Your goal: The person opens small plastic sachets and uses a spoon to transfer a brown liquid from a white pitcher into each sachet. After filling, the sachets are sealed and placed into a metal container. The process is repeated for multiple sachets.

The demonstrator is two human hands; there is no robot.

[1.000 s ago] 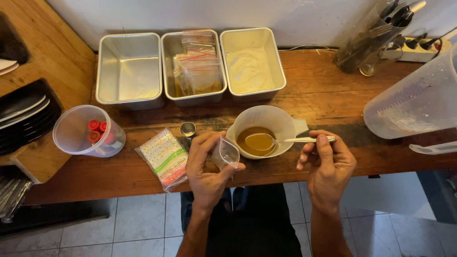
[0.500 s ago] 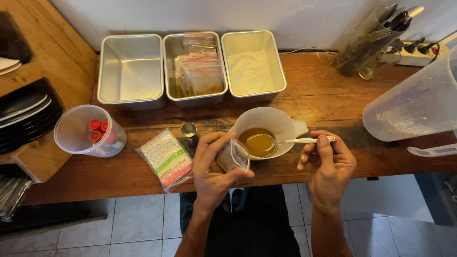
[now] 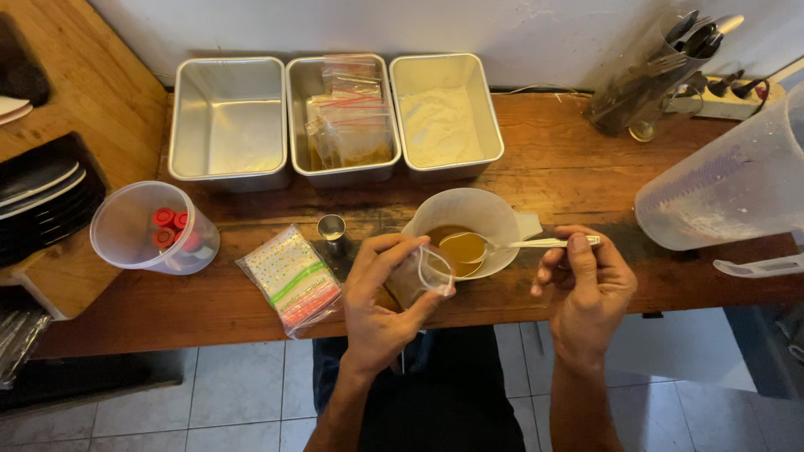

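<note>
Clear small bag (image 3: 421, 276) pinched between left hand (image 3: 378, 301) fingers (image 3: 394, 249), beside spoon (image 3: 473, 246)

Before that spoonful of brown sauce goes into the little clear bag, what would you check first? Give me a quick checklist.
1. Small clear plastic bag held open by the left hand: ok, its mouth faces the bowl.
2. Metal spoon loaded with brown liquid and held by the right hand: ok, the spoon's bowl looks level over the sauce.
3. Bag mouth close to the round white bowl: ok, it sits at the rim, so drips would likely fall back in.
4. Bag free of holes: cannot tell.
5. Stack of spare zip bags away from spills: ok, it lies apart on the brown wooden counter.
</note>
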